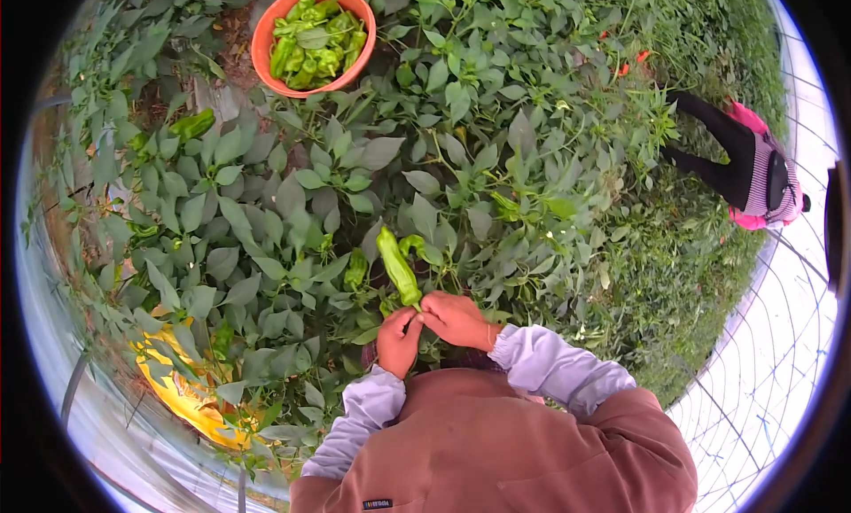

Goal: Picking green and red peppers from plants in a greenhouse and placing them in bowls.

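Note:
A long green pepper [399, 267] points up and away from my two hands, its stem end at my fingertips. My left hand [397, 343] pinches the stem from the left with thumb and finger. From the right, my right hand [459, 320] has its fingers on the same stem, touching the left fingertips. Close beside it, a smaller curled green pepper [413, 245] hangs among the leaves, and another green pepper [356, 268] hangs to the left. An orange tub [261, 44] holding several green peppers stands at the top, beyond the plants.
Dense pepper plants [319, 201] surround my hands. A yellow sack [193, 407] lies among foliage at the lower left. A person [764, 167] in pink and black stands at the far right, near the greenhouse film [738, 360]. Several red peppers [623, 69] show at the upper right.

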`<move>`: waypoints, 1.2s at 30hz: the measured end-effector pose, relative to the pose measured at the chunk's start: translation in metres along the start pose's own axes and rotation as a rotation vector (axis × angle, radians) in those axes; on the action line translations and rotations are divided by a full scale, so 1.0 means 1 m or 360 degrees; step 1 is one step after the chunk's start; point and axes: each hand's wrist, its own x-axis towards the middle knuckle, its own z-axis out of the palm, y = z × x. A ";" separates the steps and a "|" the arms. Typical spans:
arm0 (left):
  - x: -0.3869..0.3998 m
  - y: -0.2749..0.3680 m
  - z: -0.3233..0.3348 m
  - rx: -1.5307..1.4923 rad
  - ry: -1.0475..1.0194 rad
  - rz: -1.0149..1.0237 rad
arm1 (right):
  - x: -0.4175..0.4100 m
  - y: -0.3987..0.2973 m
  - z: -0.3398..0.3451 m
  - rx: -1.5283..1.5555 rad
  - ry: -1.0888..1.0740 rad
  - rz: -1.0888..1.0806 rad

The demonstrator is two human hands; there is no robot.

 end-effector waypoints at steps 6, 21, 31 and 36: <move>0.006 -0.020 0.013 0.0002 0.0067 -0.0199 | -0.003 -0.033 -0.012 -0.0087 -0.0050 -0.0226; -0.009 0.031 0.009 0.0805 -0.0123 0.0024 | 0.168 -0.112 -0.083 -0.0091 0.0368 -0.0643; -0.018 0.025 0.021 0.0829 -0.0306 -0.0048 | 0.165 -0.022 0.014 -0.0487 -0.0473 0.0015; -0.039 0.036 -0.006 0.0628 -0.0221 0.0007 | 0.098 0.009 0.069 -0.0500 -0.0767 0.0354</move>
